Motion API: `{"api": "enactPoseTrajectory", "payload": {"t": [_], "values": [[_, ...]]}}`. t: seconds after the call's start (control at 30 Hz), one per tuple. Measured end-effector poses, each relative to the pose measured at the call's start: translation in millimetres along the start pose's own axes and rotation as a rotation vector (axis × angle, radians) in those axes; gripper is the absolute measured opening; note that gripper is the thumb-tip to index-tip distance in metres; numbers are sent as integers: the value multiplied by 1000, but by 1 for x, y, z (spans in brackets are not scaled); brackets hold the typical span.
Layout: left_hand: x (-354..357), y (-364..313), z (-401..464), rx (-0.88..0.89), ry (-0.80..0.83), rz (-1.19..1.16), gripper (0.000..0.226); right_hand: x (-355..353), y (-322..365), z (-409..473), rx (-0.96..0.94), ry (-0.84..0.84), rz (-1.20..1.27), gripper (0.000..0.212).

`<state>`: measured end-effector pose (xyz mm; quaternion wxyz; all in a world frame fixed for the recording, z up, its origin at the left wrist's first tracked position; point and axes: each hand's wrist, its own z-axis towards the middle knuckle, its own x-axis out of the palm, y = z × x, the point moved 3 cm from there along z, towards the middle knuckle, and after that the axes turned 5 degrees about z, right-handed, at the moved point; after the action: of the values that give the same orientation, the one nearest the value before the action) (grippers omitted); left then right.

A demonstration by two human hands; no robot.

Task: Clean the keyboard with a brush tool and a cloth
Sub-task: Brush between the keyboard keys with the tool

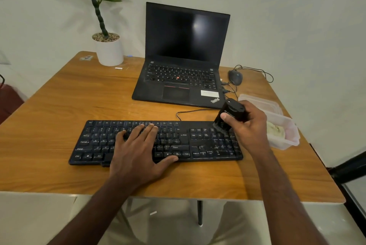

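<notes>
Keyboard (156,141), black and wired, lying flat across the near middle of the wooden table (59,106), cable trailing off its far edge. Left hand (138,149) spread open and pressed palm-down over the middle keys, fingers reaching up to the function row, thumb on the front edge, gripping nothing. Right hand (247,123) wrapped tight around a chunky black brush tool (230,115), thumb across its front, bristle end tipped down onto the far right corner of the keys, up by the number pad. Over on the right edge, clear plastic containers (285,131), the nearest holding a pale yellowish cloth (276,129) bunched inside; contents of the one behind hard to make out. Further back, open black laptop (182,66) with a dark screen, wired mouse (235,77) just beside it, potted plant (108,46) in a white pot at the far left corner.
</notes>
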<state>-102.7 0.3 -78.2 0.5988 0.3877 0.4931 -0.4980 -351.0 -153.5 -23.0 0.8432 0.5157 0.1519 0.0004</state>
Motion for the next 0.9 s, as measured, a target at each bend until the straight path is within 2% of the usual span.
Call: {"api": "enactPoseTrajectory", "payload": {"t": [0.27,0.37,0.5,0.63,0.77,0.9], "values": [[-5,38,-5,-11,6,72,113,13,-1,-2,0,12,61,28],[-15,11,-2,6,-2,55,115,32,7,-1,11,64,57,27],[-9,-46,4,73,16,-13,106,56,15,-10,-30,212,-17,27],[10,-53,6,52,81,-17,104,32,1,-10,18,250,-27,28],[14,-46,6,68,57,-24,101,-2,-9,-3,23,240,-75,31],[14,-46,6,68,52,-35,100,0,-4,3,-4,208,-39,25]]}}
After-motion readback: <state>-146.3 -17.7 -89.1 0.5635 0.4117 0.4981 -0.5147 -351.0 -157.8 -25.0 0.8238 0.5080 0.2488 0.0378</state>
